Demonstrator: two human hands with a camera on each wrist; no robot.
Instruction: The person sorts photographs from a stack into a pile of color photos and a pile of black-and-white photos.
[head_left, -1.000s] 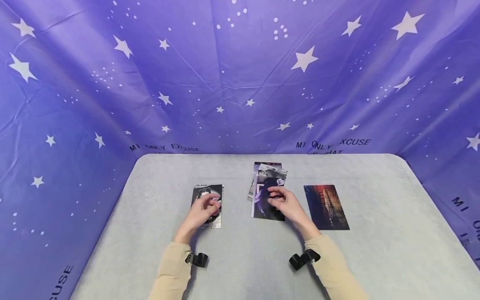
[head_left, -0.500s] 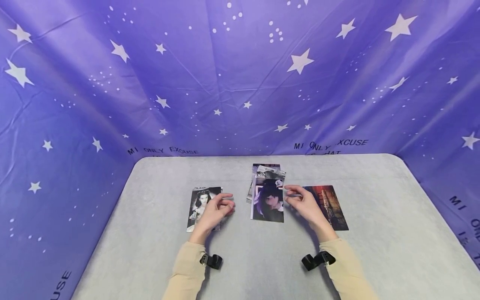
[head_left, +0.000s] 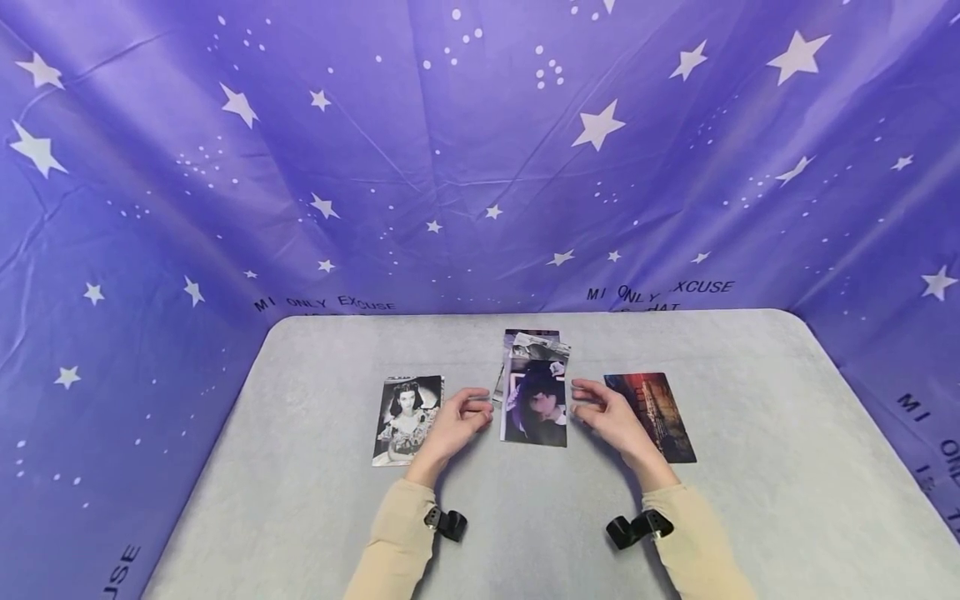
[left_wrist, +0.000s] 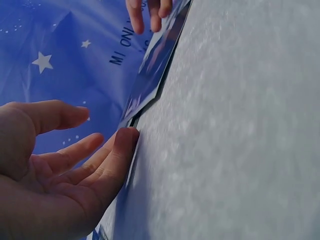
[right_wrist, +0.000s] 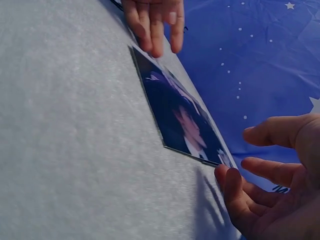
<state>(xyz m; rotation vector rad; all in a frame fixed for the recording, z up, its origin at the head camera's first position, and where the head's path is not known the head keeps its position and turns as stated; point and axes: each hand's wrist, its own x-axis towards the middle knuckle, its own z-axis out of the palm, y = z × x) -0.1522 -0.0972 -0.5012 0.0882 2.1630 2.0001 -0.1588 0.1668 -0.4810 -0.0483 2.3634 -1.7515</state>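
A small loose pile of photo cards lies mid-table, topped by a purple-and-black portrait card [head_left: 536, 412]. Under it, a grey card [head_left: 543, 343] and others stick out at the back and left. My left hand [head_left: 453, 425] is just left of this pile, fingers loosely bent, holding nothing. On the other side my right hand [head_left: 611, 421] has its fingertips close to the pile's right edge; in the right wrist view the fingers [right_wrist: 232, 185] come near a corner of the portrait card. Nothing is between its thumb and fingers.
A black-and-white portrait card [head_left: 405, 425] tops a stack at the left, partly behind my left hand. At the right lies a dark red-and-blue card [head_left: 660, 408], overlapped by my right hand. A purple starry cloth [head_left: 450, 167] surrounds the grey table [head_left: 765, 517].
My left hand has moved right, off the black-and-white card. My right hand has moved right, off the portrait card, to beside the middle pile.
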